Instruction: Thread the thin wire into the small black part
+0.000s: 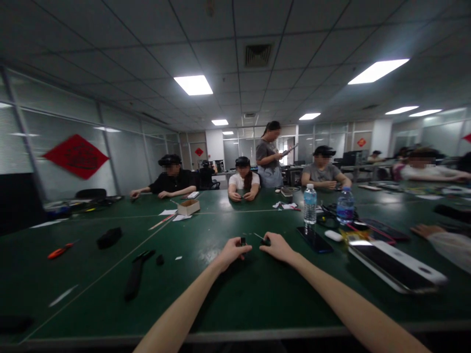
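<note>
Over the green table (217, 294), my left hand (230, 254) pinches a small black block-like part (243, 241) between thumb and fingers; its exact kind is too small to make out. My right hand (279, 248) is closed round the dark handle of a small screwdriver (259, 237), whose thin metal shaft points up and to the left. A short gap separates the two hands, and the shaft does not touch the black part. Left of my hands lie a black T-shaped piece (135, 277) and a small black lump (159, 259).
A phone (315, 239), water bottles (309, 206) (345, 206), a white mouse-shaped object (333, 236) and a large white device (399, 267) are at right. Leftward lie an orange-handled tool (61, 251) and a black object (109, 238). A small box (188, 207) stands farther back. Co-workers sit around.
</note>
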`<move>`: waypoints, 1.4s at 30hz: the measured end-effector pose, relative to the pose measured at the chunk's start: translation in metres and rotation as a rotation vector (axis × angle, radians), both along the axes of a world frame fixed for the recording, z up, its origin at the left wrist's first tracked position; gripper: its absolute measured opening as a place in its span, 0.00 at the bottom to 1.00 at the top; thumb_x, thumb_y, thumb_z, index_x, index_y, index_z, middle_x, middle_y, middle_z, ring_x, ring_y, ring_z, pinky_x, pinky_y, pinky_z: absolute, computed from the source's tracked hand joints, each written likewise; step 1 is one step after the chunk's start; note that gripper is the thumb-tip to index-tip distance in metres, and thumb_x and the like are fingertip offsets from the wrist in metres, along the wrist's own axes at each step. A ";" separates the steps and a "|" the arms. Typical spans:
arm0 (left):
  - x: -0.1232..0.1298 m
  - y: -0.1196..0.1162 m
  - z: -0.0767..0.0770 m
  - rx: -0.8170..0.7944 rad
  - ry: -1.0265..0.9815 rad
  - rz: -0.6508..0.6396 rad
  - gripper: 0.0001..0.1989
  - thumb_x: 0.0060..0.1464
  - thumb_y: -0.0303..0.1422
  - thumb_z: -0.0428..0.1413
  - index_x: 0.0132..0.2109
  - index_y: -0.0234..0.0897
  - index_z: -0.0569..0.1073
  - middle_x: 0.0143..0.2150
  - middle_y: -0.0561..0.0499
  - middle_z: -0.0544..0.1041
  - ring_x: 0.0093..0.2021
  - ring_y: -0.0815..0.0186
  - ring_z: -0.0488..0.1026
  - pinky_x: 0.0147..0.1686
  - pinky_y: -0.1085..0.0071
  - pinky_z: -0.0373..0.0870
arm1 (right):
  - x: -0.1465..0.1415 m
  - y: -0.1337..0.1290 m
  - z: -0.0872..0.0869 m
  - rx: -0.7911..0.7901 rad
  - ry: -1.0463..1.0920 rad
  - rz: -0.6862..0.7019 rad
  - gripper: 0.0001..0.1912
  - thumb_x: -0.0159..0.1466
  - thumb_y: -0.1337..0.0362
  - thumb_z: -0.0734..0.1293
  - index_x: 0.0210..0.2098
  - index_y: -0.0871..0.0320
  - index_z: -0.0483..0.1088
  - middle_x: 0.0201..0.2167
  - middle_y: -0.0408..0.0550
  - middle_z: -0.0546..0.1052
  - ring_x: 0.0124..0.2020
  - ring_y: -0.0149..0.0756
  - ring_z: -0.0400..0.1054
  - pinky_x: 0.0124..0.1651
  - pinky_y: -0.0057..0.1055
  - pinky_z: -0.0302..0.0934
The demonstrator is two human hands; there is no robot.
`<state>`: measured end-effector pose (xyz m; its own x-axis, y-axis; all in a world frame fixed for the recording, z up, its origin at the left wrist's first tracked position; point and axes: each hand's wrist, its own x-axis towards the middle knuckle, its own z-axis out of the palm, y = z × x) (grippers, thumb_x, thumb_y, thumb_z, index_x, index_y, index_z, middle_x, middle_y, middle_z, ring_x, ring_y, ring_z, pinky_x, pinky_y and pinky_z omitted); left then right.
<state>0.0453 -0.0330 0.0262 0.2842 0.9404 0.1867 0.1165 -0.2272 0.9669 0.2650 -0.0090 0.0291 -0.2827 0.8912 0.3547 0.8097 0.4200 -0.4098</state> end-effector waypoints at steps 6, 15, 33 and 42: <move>0.001 0.006 -0.006 0.073 -0.022 -0.024 0.14 0.44 0.33 0.59 0.40 0.36 0.68 0.35 0.49 0.71 0.32 0.68 0.69 0.21 0.78 0.65 | -0.009 -0.007 0.006 0.048 0.129 0.062 0.15 0.54 0.56 0.68 0.38 0.55 0.68 0.36 0.46 0.74 0.37 0.37 0.67 0.38 0.29 0.58; 0.002 0.010 -0.013 0.074 -0.022 -0.021 0.20 0.42 0.29 0.60 0.44 0.36 0.64 0.34 0.51 0.70 0.29 0.70 0.69 0.23 0.77 0.65 | -0.027 -0.013 0.001 -0.004 0.386 0.149 0.12 0.54 0.59 0.67 0.36 0.59 0.70 0.32 0.46 0.74 0.32 0.33 0.67 0.35 0.28 0.60; 0.003 0.007 -0.010 0.093 0.000 -0.142 0.18 0.48 0.37 0.57 0.44 0.30 0.72 0.38 0.44 0.74 0.33 0.67 0.71 0.32 0.71 0.67 | -0.026 -0.010 -0.009 -0.404 0.669 0.194 0.17 0.54 0.57 0.69 0.40 0.58 0.68 0.18 0.37 0.65 0.12 0.21 0.54 0.10 0.17 0.46; 0.004 0.004 -0.009 0.066 -0.022 -0.173 0.18 0.49 0.38 0.57 0.44 0.29 0.73 0.36 0.45 0.75 0.33 0.67 0.71 0.33 0.71 0.67 | -0.028 -0.017 -0.005 -0.403 0.641 0.190 0.17 0.54 0.56 0.70 0.38 0.59 0.68 0.18 0.37 0.66 0.11 0.20 0.53 0.11 0.17 0.46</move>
